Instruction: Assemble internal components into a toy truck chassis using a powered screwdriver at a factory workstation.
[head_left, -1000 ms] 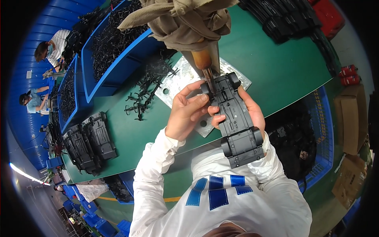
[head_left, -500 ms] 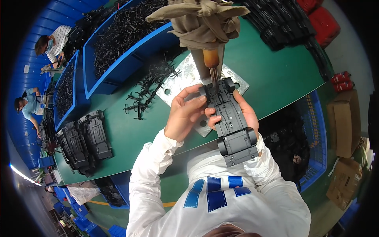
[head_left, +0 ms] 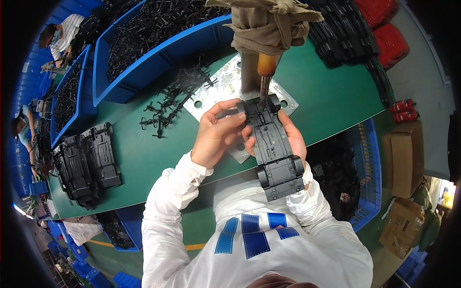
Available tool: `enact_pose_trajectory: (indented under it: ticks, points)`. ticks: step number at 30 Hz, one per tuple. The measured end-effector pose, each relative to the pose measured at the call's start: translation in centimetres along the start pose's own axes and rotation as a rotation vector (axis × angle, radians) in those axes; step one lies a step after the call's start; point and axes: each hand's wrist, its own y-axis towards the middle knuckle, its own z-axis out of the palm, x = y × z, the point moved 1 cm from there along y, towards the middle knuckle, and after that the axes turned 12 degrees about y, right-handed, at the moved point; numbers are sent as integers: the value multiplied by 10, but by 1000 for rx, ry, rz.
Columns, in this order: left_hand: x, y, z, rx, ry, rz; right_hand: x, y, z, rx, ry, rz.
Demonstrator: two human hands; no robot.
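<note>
A long black plastic toy-car chassis (head_left: 272,139) is held at a tilt over the front edge of the green table. My right hand (head_left: 294,139) wraps it from beneath, its fingertips showing on the chassis's left side. With thumb and bent fingers, my left hand (head_left: 213,132) pinches the far left corner, by the wheel arch. Above that far end hangs a soldering-iron-like tool (head_left: 267,65) with an amber handle and a metal rod pointing down. The rod's tip meets or nearly meets the chassis; contact cannot be made out. Beige cloth (head_left: 269,29) is tied around the tool's upper part.
Behind the chassis lies a metal plate (head_left: 196,111) with holes. Small black parts (head_left: 163,113) are scattered left of it, near a full blue bin (head_left: 158,65). More chassis lie left (head_left: 101,153) and far right (head_left: 343,33). A blue crate (head_left: 370,168) stands below, right.
The whole view has shifted, so the table and bins appear farther left. Both hands keep their hold on the chassis under the rod, with little visible change between them.
</note>
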Motion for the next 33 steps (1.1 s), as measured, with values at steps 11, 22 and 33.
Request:
enact_pose_trajectory:
  ticks: [11, 22, 33]
  points:
    - [-6, -3, 7, -49, -30, -3, -10, -3, 16, 22, -165, -78]
    - [-1, -3, 2, -43, 11, 37, 4, -9, 11, -140, -538, -205]
    - [-6, -3, 2, -55, 4, 13, 21, -4, -2, -258, -716, -352]
